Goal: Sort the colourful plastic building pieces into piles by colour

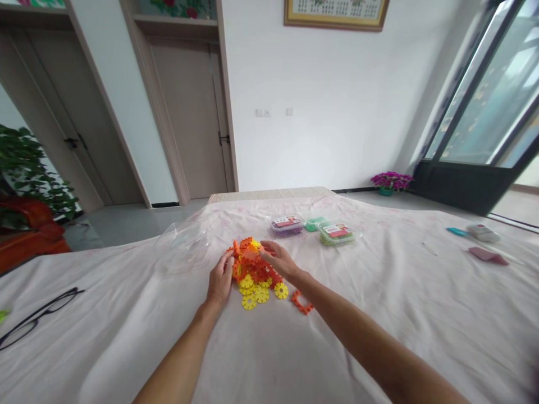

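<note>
My left hand (220,279) bears on the left side of a heap of orange and yellow plastic pieces (252,264), located mid-tabletop; my right hand (281,261) bears on its upper right side. The fingers of both hands are loosely curved; I cannot tell whether either pinches a piece. Yellow discs (261,294) lie at the heap's near side. One orange ring (296,304) lies apart, beside my right forearm. Two labelled containers (337,233) sit toward the tabletop's (269,359) far edge.
</note>
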Available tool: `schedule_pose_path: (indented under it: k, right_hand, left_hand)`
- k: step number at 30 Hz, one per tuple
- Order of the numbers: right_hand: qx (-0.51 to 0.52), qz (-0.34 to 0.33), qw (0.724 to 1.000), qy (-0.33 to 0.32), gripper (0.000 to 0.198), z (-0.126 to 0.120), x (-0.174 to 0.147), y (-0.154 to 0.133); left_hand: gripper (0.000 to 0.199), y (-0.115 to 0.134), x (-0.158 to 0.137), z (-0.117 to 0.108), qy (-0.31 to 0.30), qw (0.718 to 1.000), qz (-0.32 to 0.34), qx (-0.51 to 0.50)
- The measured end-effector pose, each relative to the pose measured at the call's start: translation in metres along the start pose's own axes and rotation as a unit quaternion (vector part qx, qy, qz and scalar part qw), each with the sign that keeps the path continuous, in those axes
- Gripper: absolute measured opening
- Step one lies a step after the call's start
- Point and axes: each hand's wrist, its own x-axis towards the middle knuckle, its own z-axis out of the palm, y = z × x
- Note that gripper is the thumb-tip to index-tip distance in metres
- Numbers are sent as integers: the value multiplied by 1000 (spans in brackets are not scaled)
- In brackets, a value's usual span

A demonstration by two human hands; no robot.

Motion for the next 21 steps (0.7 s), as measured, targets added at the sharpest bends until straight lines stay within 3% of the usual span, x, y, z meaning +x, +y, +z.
schedule_pose_path:
  k: [2, 4, 9, 11, 14, 17, 21]
  right_hand:
    - [-94, -12, 993, 68, 34, -24, 6, 8]
    - [-225, -20, 964, 139, 33, -53, 9, 16]
    - [-504, 34, 832, 230, 39, -125, 4, 31]
    - [-568, 67, 789, 225, 41, -145, 1, 37]
    - [-629, 88, 750, 186, 34, -165, -2, 45]
    - [-662, 68, 730, 155, 23, -176, -3, 48]
    - [-673, 40, 725, 139, 24, -179, -6, 34]
  left_hand:
    - [47, 1, -1, 0, -33, 999, 13, -28]
    - [50, 2, -2, 0, -63, 997, 22, -43]
    - [55, 5, -5, 0, -117, 989, 87, 7]
    - [57, 7, -7, 0, -136, 980, 138, 53]
    - [67, 11, -11, 3, -174, 949, 220, 142]
    - [72, 16, -16, 6, -207, 913, 279, 214]
    - [63, 17, -17, 8, -195, 899, 304, 250]
